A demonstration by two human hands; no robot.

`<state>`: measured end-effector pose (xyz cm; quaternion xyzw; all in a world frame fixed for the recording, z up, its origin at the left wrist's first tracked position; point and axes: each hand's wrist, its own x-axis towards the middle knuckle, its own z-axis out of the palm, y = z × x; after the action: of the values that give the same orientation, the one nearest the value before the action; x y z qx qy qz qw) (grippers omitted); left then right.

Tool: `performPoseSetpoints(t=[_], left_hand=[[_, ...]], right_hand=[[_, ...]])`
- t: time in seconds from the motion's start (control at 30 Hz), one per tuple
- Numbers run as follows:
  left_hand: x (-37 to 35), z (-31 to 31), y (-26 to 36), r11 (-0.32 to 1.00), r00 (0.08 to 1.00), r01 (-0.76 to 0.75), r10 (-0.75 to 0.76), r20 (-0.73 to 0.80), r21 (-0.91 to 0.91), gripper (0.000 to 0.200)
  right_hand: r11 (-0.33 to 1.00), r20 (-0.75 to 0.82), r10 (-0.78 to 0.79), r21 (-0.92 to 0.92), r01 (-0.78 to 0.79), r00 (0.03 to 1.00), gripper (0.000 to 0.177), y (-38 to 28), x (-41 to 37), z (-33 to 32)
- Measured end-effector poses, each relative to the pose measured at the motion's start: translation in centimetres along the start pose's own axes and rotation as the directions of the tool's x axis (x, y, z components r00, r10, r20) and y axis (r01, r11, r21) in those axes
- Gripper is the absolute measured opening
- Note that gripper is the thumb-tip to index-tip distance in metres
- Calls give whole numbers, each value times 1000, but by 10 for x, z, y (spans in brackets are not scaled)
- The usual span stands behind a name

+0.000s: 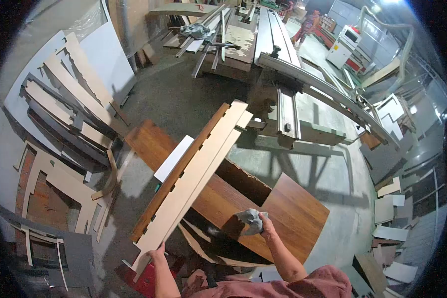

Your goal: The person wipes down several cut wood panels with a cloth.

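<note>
My left hand (157,252) grips the near end of a long pale wooden board (196,176) by its right edge; the fingers are partly hidden. Against the board's left side runs a brown strip (176,174) with dark notches along the seam. Closed around a bunched grey cloth (252,221), my right hand (266,226) is held above the brown wood-grain panels (300,213). A small white panel (174,159) lies left of the brown strip. Below the pale board, a torn piece of cardboard (198,246) shows.
Cut boards and curved pieces (77,89) lean along the left wall. A sliding table saw (290,84) with metal rails stands ahead. Offcuts (390,218) are piled on the right. Farther back are a person (309,25) and a white machine (345,45).
</note>
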<state>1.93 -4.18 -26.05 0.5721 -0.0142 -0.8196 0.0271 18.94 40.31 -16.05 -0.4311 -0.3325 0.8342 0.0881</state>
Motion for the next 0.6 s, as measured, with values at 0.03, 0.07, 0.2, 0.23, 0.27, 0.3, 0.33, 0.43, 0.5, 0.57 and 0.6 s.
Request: performPoseSetpoints(t=[0.03, 0.07, 0.2, 0.23, 0.27, 0.3, 0.33, 0.43, 0.5, 0.57, 0.6], left_hand=[[8, -6, 4, 999, 988, 25, -28, 150, 23, 61], [3, -3, 3, 999, 988, 28, -32, 154, 29, 61], [-49, 28, -19, 973, 805, 61, -181, -565, -225, 56], [-41, 21, -16, 974, 806, 69, -182, -563, -216, 56], [-29, 13, -9, 993, 902, 64, -99, -420, -98, 55], [-24, 6, -5, 999, 967, 35, -30, -252, 17, 54], [-62, 25, -12, 993, 906, 113, -112, -409, -22, 46], [-68, 27, -11, 993, 983, 53, -33, -181, 104, 43], [-70, 21, -22, 978, 996, 66, -52, -75, 196, 41], [-68, 8, -43, 932, 985, 79, -126, 113, 354, 40], [-71, 4, -57, 900, 963, 73, -175, 203, 430, 39]], right_hand=[[999, -17, -19, 25, 20, 1000, 35, -1, -12, -8], [1000, -45, 2, 23, -1, 999, 34, 2, -11, -27], [1000, -105, -10, 20, 12, 994, 31, 6, -40, -77], [999, -107, -18, 44, 23, 994, 31, 8, -46, -88], [997, -112, -26, 67, 34, 993, 30, 9, -52, -101], [996, -118, -33, 74, 42, 992, 30, 8, -62, -111], [996, -116, -49, 66, 57, 992, 30, 9, -72, -120], [995, -117, -19, 99, 31, 993, 30, 9, -105, -144], [990, -115, 27, 137, -11, 993, 31, 9, -131, -149], [969, -150, 21, 247, 17, 989, 30, 6, -158, -145], [966, -174, 1, 255, 44, 985, 28, 9, -163, -148]])
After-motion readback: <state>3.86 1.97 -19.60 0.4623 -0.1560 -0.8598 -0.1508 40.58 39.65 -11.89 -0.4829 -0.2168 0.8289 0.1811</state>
